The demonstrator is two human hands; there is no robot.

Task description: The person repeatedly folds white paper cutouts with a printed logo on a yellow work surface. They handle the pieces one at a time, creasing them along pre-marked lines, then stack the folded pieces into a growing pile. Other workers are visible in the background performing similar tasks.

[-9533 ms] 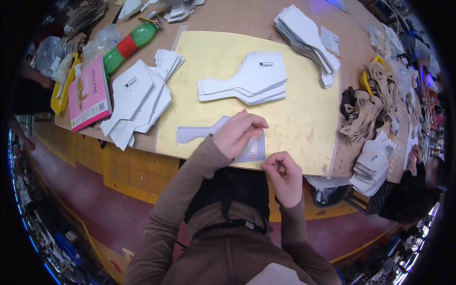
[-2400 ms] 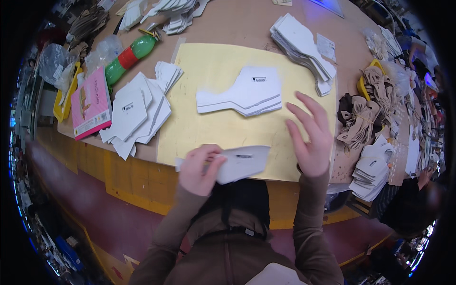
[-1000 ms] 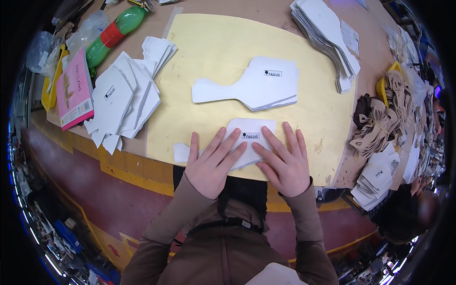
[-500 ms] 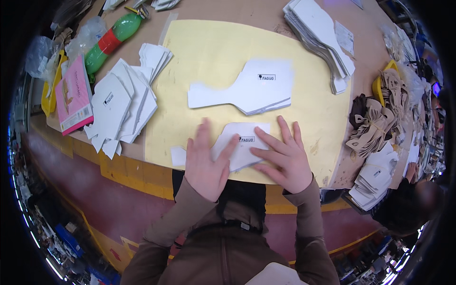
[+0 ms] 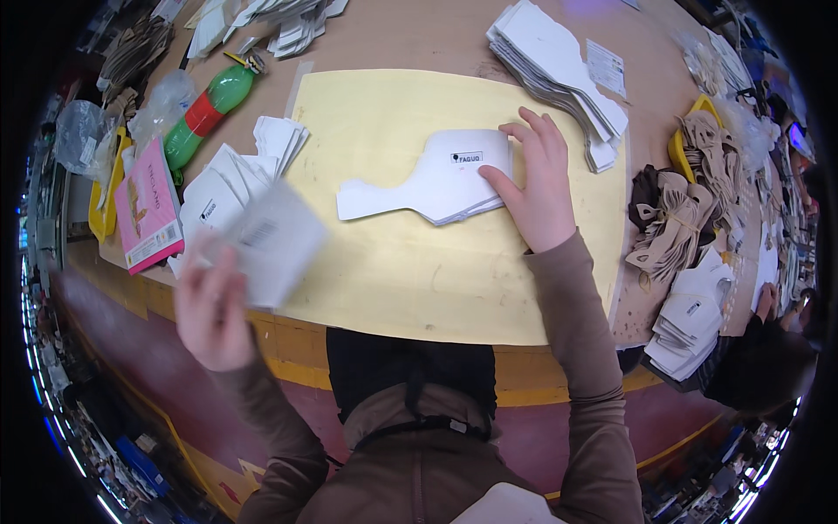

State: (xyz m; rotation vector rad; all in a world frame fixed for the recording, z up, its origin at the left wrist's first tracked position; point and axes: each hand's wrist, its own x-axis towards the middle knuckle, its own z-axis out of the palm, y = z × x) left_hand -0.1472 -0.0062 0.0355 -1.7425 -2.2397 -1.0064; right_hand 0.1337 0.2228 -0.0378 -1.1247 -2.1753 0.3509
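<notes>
My left hand [image 5: 214, 310], smeared by motion, grips a white cut-out panel [image 5: 278, 249] at the near left edge of the yellow sheet [image 5: 410, 288]. The panel is blurred and partly overlaps a fanned pile of white panels [image 5: 214, 192]. In the middle of the sheet lies a small stack of white panels [image 5: 441, 175], each with a narrow tail to the left and a dark printed mark on top. My right hand [image 5: 541, 183] is at the stack's right end, thumb on the top panel and fingers bent at its edge.
A green bottle [image 5: 214, 109] with a red label and a pink booklet [image 5: 147, 205] are at the left. A taller panel stack [image 5: 559, 65] stands at the far right. Bundled beige pieces [image 5: 676, 223] and more white panels [image 5: 690, 314] lie along the right edge, near another person [image 5: 759, 367].
My left hand has swung left, carrying the panel off the sheet's near edge. My right hand has moved up and forward from that panel to the stack.
</notes>
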